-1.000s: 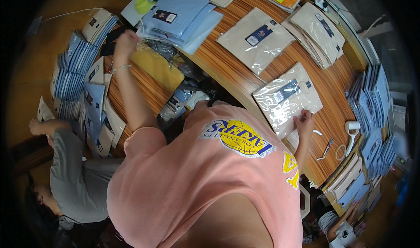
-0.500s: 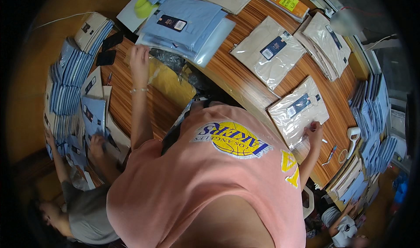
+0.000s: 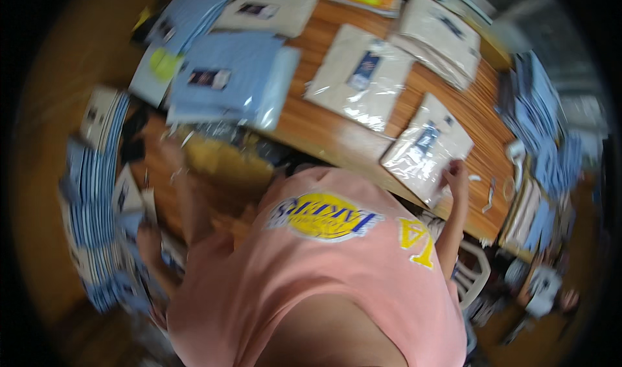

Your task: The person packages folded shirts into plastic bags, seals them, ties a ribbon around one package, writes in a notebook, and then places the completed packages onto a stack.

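My right hand (image 3: pixel 457 176) has its fingers bent round the near right edge of a beige folded garment in a clear bag (image 3: pixel 429 150), with a dark tag on its front. The garment lies flat at the table's near edge. My left hand (image 3: pixel 172 152) is smeared by motion, so its fingers cannot be read. It hovers beside the yellow-brown packet (image 3: pixel 227 165) and crumpled clear plastic, just below a stack of bagged blue garments (image 3: pixel 223 75).
Another bagged beige garment (image 3: pixel 359 75) and a beige stack (image 3: pixel 440 40) lie farther back. Blue stacks (image 3: pixel 528 98) stand at right, tall garment piles (image 3: pixel 91 192) at left. A white handheld device (image 3: pixel 516 153) lies at right. A co-worker's hand (image 3: pixel 149 242) is near my left arm.
The whole view has turned and blurred. My left hand has shifted slightly toward the dark flat objects at left. My right hand stays at the beige garment's edge.
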Demonstrator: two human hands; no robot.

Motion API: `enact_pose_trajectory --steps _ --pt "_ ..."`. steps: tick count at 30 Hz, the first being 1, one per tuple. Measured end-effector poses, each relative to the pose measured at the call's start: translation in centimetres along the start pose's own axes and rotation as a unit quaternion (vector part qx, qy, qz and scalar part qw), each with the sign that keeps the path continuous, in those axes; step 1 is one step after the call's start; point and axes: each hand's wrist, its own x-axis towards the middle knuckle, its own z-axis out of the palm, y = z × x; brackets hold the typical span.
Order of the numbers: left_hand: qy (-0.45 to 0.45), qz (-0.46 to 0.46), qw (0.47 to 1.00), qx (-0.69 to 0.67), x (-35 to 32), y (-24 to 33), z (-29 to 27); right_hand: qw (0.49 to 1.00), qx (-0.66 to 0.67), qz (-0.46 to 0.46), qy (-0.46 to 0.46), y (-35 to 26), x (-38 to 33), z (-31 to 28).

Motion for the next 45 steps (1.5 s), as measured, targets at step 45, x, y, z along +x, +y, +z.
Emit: enact_pose_trajectory --steps 45 --pt "-0.561 0.166 0.784 0.209 -7.3 25.1 -2.2 0.973 -0.117 -0.078 0.182 3.9 -3.5 -2.6"
